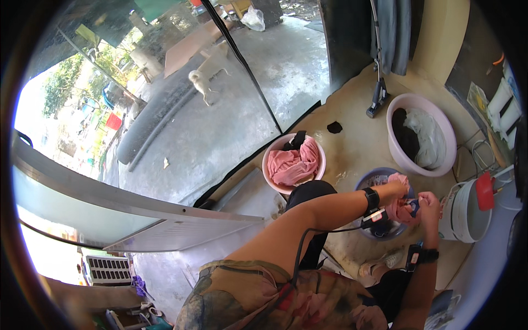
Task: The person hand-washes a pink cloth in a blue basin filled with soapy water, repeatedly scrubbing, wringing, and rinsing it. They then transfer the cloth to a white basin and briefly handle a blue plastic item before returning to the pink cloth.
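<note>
My left hand (pixel 394 191) and my right hand (pixel 429 204) both grip a wet-looking pink cloth (pixel 400 210) with a dark blue patch. They hold it over a blue-purple basin (pixel 363 181) on the floor, which contains water and some dark cloth. Nearer the glass, a pink basin (pixel 321 177) holds folded pink cloth (pixel 293 165) and a black piece. Farther off, a larger pink tub (pixel 451 144) contains dark cloth (pixel 404 134) and white cloth (pixel 429 140). The fingertips of my left hand are partly hidden by the cloth.
Right of my hands stands a white bucket (pixel 456 214) with a red dipper (pixel 484 192) at its rim. A vacuum cleaner head (pixel 377 99) rests near the large tub. Cables lie by the right wall. Beyond the glass is a pale dog (pixel 206 74). A cable hangs by my left arm.
</note>
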Tool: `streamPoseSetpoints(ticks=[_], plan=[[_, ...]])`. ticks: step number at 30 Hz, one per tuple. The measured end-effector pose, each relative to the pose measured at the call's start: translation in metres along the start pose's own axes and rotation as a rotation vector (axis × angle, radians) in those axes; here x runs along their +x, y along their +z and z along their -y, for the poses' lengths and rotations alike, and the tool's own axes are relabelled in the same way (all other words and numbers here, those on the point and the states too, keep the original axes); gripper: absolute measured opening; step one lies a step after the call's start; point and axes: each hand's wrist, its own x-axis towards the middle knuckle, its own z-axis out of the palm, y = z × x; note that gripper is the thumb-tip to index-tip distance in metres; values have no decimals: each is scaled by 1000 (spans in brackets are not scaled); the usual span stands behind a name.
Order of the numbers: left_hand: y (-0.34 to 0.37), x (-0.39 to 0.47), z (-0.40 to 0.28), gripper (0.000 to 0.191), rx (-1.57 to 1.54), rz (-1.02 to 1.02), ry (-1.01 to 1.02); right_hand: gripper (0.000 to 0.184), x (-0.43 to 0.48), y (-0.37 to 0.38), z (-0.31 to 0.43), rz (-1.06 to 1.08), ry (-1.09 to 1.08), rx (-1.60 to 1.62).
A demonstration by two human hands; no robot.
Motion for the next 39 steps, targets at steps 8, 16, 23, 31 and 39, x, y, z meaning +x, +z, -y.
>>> streamPoseSetpoints(ticks=[8, 16, 23, 31, 39], plan=[[-1, -65, -66, 37, 583, -174, -177, 19, 12, -5, 13, -86, -50, 58], [16, -46, -47, 46, 232, 65, 389, 28, 3, 10, 52, -56, -162, -135], [5, -58, -65, 38, 587, 117, 425, 30, -7, 14, 72, -17, -220, -62], [-17, -72, -73, 35, 899, 15, 427, 27, -5, -19, 69, -187, -220, 263], [-29, -48, -85, 19, 496, -24, 345, 20, -3, -39, 53, -165, -221, 214]])
